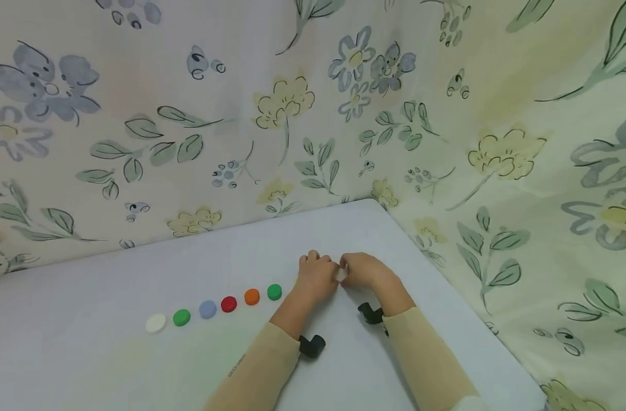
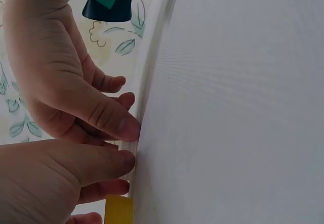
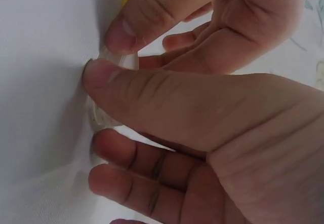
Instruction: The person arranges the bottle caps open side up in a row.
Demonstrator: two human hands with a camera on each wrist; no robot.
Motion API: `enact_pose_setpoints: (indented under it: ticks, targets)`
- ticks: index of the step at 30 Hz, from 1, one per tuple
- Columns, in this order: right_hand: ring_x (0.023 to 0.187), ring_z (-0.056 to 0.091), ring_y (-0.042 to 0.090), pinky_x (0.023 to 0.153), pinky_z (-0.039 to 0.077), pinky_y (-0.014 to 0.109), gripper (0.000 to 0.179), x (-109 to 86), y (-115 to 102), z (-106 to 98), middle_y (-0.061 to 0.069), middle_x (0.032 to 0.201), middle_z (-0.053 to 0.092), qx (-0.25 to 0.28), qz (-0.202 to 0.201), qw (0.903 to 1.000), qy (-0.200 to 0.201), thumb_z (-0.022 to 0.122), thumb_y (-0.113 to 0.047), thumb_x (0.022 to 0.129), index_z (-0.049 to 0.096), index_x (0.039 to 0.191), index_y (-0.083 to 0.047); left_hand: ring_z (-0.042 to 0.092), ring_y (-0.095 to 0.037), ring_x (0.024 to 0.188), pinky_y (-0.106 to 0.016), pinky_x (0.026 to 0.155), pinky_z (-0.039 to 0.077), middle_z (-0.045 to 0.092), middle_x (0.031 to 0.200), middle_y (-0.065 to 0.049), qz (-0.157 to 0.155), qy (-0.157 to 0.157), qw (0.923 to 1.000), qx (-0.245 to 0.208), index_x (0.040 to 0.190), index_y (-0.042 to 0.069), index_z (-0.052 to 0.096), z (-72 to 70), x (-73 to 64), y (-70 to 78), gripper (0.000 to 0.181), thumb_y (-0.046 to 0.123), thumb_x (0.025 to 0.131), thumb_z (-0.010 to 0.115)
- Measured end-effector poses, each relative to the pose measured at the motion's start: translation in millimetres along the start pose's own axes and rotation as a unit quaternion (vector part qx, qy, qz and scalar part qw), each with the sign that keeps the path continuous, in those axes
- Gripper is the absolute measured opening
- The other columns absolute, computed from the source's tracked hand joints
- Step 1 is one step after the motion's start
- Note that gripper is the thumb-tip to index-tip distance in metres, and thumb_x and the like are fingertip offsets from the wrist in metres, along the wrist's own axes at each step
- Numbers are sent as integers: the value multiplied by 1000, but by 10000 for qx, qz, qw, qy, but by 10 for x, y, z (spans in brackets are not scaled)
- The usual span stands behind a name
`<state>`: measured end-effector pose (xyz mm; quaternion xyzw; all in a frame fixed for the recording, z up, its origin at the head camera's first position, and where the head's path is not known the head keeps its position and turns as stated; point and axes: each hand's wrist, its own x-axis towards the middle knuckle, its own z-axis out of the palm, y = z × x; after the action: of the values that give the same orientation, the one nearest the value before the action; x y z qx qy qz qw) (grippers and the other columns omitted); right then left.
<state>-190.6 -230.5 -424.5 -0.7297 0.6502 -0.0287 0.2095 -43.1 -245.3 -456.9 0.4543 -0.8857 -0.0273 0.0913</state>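
Observation:
A white bottle cap (image 1: 341, 274) with a ribbed rim (image 2: 129, 147) sits between my two hands at the table surface. My left hand (image 1: 318, 277) pinches it from one side, its thumb (image 2: 114, 162) on the rim. From the other side my right hand (image 1: 372, 275) pinches the same cap, thumb (image 3: 109, 77) bent over its edge. Much of the cap is hidden by fingers. Right beside the left hand lies a yellow cap (image 2: 119, 211), mostly covered by that hand in the head view.
Leftward from the hands runs a row of caps: green (image 1: 274, 291), orange (image 1: 252, 296), red (image 1: 228, 303), pale blue (image 1: 207, 309), another green (image 1: 181, 317) and white (image 1: 156, 323). Flowered cloth (image 1: 282, 114) stands behind the white table (image 1: 112, 365) and along its right side.

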Motion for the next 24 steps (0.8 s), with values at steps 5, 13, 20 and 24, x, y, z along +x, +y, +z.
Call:
enact_pose_setpoints:
  ticks: [5, 13, 20, 24]
  targets:
    - [77, 53, 17, 70, 43, 35, 32, 22, 52, 44, -2, 85, 61, 61, -41, 10000, 44, 76, -19, 75, 64, 104, -12, 39, -22, 90, -42, 80, 31, 55, 86, 4, -1, -5, 9998, 216, 97, 22, 71, 51, -28, 22, 16, 31, 83, 69]
    - [73, 53, 17, 67, 42, 34, 26, 86, 165, -15, -1, 75, 59, 401, -269, 9988, 22, 81, -22, 72, 66, 92, -15, 40, -23, 95, -44, 86, 31, 55, 91, 2, 30, -103, 9995, 285, 101, 20, 72, 6, -4, 51, 22, 34, 85, 69]
    - [76, 54, 16, 69, 43, 34, 28, 102, 217, -32, -3, 79, 60, 636, -333, 9973, -163, 80, -24, 73, 68, 96, -15, 40, -22, 96, -43, 86, 31, 55, 88, 4, 45, -128, 9996, 241, 100, 21, 72, -17, -15, 44, 20, 34, 85, 69]
    - [80, 55, 16, 73, 44, 34, 30, 113, 231, -48, -5, 85, 61, 745, -358, 9963, -242, 79, -23, 75, 69, 102, -15, 40, -22, 98, -45, 90, 29, 56, 89, 5, 36, -109, 9999, 111, 100, 22, 72, -52, -7, 29, 21, 36, 84, 70]
